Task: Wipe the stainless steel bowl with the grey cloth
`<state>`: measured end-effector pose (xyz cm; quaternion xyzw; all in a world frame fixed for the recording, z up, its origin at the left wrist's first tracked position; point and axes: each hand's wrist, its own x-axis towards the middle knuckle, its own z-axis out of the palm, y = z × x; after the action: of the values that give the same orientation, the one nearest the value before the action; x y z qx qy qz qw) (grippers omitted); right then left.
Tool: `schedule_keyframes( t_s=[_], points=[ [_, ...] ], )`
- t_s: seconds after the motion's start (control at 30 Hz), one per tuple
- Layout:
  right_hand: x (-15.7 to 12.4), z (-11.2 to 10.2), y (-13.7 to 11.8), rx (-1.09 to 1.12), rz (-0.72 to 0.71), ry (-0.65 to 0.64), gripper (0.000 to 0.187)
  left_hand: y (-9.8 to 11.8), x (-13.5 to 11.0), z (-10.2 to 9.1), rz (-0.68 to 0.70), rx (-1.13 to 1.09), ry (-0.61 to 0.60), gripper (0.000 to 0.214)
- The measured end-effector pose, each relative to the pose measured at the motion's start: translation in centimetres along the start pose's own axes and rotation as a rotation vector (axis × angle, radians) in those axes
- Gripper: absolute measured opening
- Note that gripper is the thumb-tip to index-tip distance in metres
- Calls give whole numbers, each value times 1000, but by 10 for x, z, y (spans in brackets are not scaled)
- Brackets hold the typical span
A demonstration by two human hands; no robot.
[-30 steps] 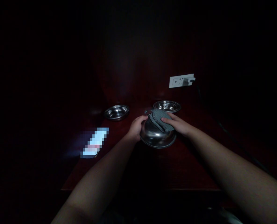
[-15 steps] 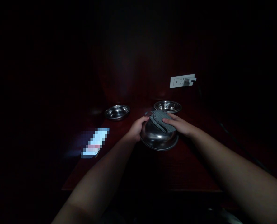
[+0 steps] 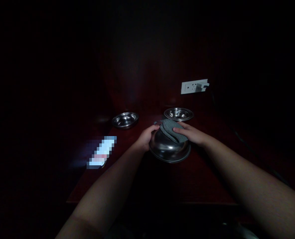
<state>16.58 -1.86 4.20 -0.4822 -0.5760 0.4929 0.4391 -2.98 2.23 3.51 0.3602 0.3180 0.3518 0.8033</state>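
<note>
A shiny metal bowl (image 3: 171, 151) is tilted with its rounded outer side towards me, above the dark red table (image 3: 187, 186). My left hand (image 3: 147, 136) grips its left edge, thumb on top. Folded over the bowl's upper part is a grey-green textured cloth (image 3: 171, 127). My right hand (image 3: 188, 132) is closed on that cloth, pressing it against the metal with the thumb on top; its other fingers are mostly hidden behind cloth and bowl.
One metal bowl (image 3: 125, 120) stands at the back left, and metal bowls that look stacked (image 3: 178, 114) stand behind my hands. A lit, blurred-out phone (image 3: 102, 152) lies at left. On the wall is a socket (image 3: 194, 86) with a plug; a dark cable runs along the right.
The bowl's near rim has dipped very slightly towards me, and the cloth has shifted a little with it. Both hands keep nearly the same place and grip.
</note>
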Motion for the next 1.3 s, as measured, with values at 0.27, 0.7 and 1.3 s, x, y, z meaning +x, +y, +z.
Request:
schedule_keyframes(
  t_s=[0.27, 0.7, 1.3],
  points=[
    [0, -2, 1, -10, 21, -13, 43, 1, -2, 0, -46, 1, -4, 21],
    [1, -1, 2, -22, 20, -33, 45, -3, 1, 0, 102, 40, -34, 34],
    [-1, -3, 0, -119, -17, -87, 50, -3, 0, 4, 243, 127, 99, 31]
  ],
)
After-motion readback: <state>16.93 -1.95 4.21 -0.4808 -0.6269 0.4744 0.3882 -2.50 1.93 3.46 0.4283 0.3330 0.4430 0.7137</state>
